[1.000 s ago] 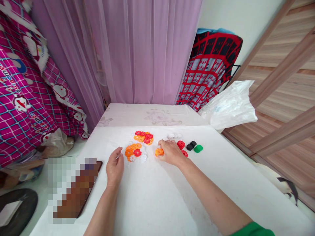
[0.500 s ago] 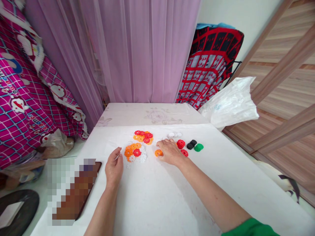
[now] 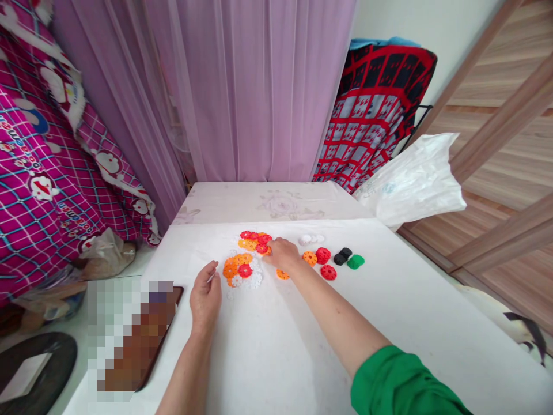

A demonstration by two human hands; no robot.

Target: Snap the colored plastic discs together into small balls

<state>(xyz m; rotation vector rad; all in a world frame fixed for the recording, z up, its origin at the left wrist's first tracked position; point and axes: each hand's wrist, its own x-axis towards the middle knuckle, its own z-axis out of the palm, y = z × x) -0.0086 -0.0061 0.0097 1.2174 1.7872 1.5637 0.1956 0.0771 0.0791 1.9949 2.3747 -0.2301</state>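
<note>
My right hand point(image 3: 283, 257) reaches to the right edge of a pile of red notched plastic discs point(image 3: 261, 248) and orange discs point(image 3: 247, 244). Its fingers are closed and curled down at that edge; whatever lies between the fingertips is hidden. My left hand point(image 3: 206, 297) is raised at the left of the nearer pile, thumb and fingers closed with a thin pale edge between them. That nearer pile has orange discs point(image 3: 230, 268), a red disc point(image 3: 245, 271) and white discs point(image 3: 256, 276). One orange disc point(image 3: 283, 275) lies partly under my right wrist.
Right of my right hand lie an orange disc point(image 3: 309, 259), red discs point(image 3: 328, 272), black discs point(image 3: 340, 259), green discs point(image 3: 356, 262) and white discs point(image 3: 311, 238). A blurred-out tablet-like object point(image 3: 149, 346) rests at the left table edge. A white plastic bag point(image 3: 415, 181) stands at the right.
My right hand has moved left and slightly away from me, from the loose orange disc to the far pile, uncovering another orange disc. My left hand stays beside the near pile.
</note>
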